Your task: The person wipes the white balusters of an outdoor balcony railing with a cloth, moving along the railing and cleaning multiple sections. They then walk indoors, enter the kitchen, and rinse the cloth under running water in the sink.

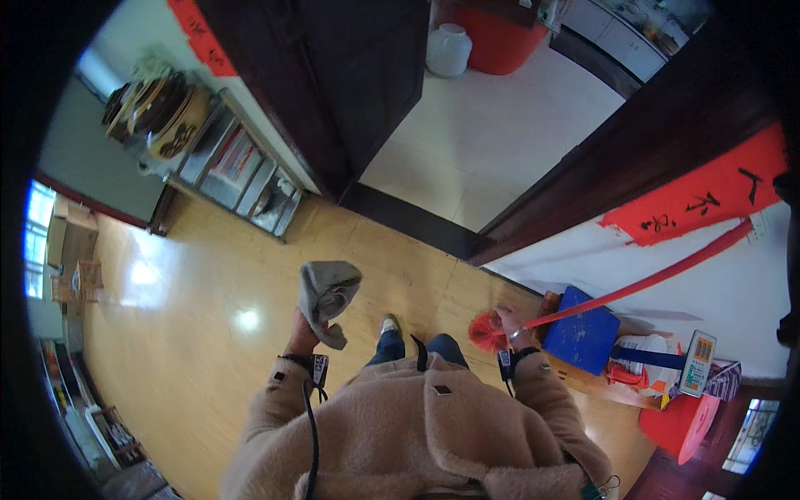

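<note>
A grey cloth [329,299] is bunched in my left hand [302,337], held out over the yellowish floor. My right hand [511,324] is at a round red bundle [488,331] from which a long red strip or handle [644,284] runs up along the wall; fingers and bundle overlap, so the exact grip cannot be told. Just right of that hand stands a blue platform scale [581,328] with its display head [697,364] on a blue post.
A dark doorway threshold [412,219] lies ahead, with a dark open door [369,81] on its left. A metal shelf rack [231,169] holding jars stands at the left wall. A red tub [678,425] and a white bucket [644,350] are at the right.
</note>
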`<action>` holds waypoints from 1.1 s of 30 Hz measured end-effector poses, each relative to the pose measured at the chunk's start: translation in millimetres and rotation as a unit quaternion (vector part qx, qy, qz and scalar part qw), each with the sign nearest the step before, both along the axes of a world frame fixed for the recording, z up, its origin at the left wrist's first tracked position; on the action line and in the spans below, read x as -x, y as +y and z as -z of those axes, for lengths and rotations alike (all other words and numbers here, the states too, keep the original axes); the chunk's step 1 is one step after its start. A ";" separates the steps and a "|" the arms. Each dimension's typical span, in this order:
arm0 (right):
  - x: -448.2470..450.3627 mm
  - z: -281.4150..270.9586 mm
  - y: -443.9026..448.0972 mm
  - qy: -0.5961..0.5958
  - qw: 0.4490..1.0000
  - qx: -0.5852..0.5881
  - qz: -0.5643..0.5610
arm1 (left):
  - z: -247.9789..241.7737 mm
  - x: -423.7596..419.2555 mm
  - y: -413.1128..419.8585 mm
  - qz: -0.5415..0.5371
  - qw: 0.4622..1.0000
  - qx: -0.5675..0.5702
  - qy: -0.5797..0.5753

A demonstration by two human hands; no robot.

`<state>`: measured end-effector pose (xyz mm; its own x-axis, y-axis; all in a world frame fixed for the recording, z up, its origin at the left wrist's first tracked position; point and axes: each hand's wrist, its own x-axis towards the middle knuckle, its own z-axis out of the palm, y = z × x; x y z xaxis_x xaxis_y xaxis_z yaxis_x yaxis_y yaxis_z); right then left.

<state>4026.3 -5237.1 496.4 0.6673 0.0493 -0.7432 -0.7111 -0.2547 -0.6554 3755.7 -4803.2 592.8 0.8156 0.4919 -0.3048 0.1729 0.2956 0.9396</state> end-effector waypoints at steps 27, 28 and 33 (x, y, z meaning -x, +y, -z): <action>-725.1 6.9 247.5 -0.003 0.990 -0.133 0.052 | 105.6 -509.8 210.5 0.254 0.755 -0.422 0.433; -747.3 -3.0 239.5 0.008 0.990 -0.105 0.098 | 109.4 -527.2 213.0 0.257 0.765 -0.376 0.455; -834.8 18.8 173.6 -0.033 0.978 -0.130 0.163 | 127.2 -667.3 244.3 0.307 0.735 -0.345 0.496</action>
<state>4861.1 -5063.5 477.7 0.7250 0.0083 -0.6887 -0.6809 0.1594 -0.7149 4423.0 -4558.9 465.6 0.4925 0.4405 -0.7506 0.7766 -0.6118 0.1505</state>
